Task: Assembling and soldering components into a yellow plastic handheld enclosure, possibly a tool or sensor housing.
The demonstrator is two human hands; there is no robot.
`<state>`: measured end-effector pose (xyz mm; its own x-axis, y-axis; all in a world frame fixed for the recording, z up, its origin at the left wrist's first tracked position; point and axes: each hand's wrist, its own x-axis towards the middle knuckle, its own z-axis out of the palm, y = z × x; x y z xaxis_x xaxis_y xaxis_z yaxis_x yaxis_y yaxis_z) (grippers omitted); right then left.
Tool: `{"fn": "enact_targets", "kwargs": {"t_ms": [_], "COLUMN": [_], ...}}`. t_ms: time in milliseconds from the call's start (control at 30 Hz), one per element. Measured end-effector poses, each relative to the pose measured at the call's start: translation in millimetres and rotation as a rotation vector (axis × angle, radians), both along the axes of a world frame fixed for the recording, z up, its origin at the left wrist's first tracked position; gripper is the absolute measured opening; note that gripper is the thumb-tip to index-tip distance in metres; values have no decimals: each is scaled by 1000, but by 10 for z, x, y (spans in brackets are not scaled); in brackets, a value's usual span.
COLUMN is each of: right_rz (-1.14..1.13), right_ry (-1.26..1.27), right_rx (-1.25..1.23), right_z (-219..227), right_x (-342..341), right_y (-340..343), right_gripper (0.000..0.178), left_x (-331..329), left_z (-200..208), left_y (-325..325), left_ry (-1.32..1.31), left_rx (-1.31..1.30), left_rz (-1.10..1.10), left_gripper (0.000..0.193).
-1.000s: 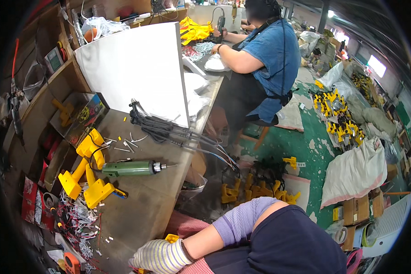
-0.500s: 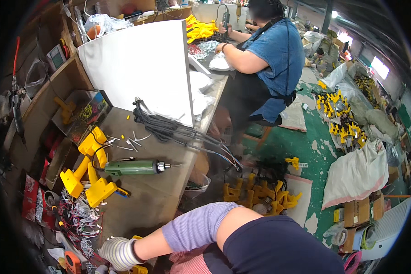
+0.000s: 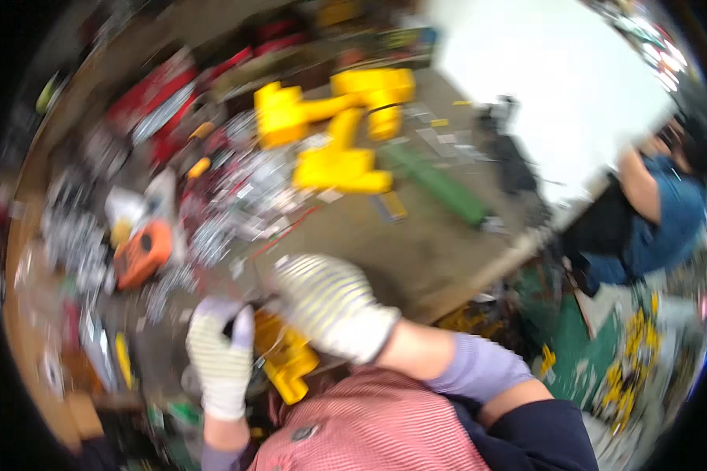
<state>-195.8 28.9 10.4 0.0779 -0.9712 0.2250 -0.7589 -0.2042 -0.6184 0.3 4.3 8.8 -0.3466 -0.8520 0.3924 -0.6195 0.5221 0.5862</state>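
Observation:
Both my hands wear pale striped work gloves and are close together at the near edge of the bench, blurred by motion. My left hand (image 3: pixel 218 357) is curled, its thumb near the fingers, with a dark bit in the gap between them. My right hand (image 3: pixel 334 306) is bent inward with its fingers closed toward the left one; their tips are smeared. Between and just below the hands is a yellow power-tool housing (image 3: pixel 287 363), with a thin pale wire across it. It lies close to my checked red garment. Whether either hand grips it cannot be made out.
Yellow tool housings (image 3: pixel 334 169) and a green electric screwdriver (image 3: pixel 440 184) lie on the bench (image 3: pixel 377 263). Loose small metal parts (image 3: pixel 239 184) and an orange device (image 3: pixel 143 253) are at left. A white panel (image 3: pixel 550 86) stands beyond; a co-worker (image 3: pixel 668 212) sits at right.
My view has swung left and down, so the bench objects appear farther right. My left hand and the yellow housing near my body have come into view. My right hand has moved beside them.

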Motion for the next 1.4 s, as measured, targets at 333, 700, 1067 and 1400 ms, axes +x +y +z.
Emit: {"fn": "enact_targets", "kwargs": {"t_ms": [333, 700, 1067, 1400], "right_rz": [78, 50, 26, 64], "right_ry": [-133, -266, -694, -681], "right_rx": [-117, -57, 354, 367], "right_z": [17, 158, 75, 129], "right_x": [-88, 78, 114, 117], "right_y": [-28, -50, -96, -97], "right_gripper": [11, 18, 18, 18], "left_x": [28, 26, 84, 34], "left_z": [22, 137, 412, 292], "left_y": [84, 58, 166, 393], "left_ry": [35, 304, -234, -442], "left_rx": [-48, 135, -7, 14], "left_rz": [62, 49, -63, -12], "left_gripper": [12, 10, 27, 27]}}
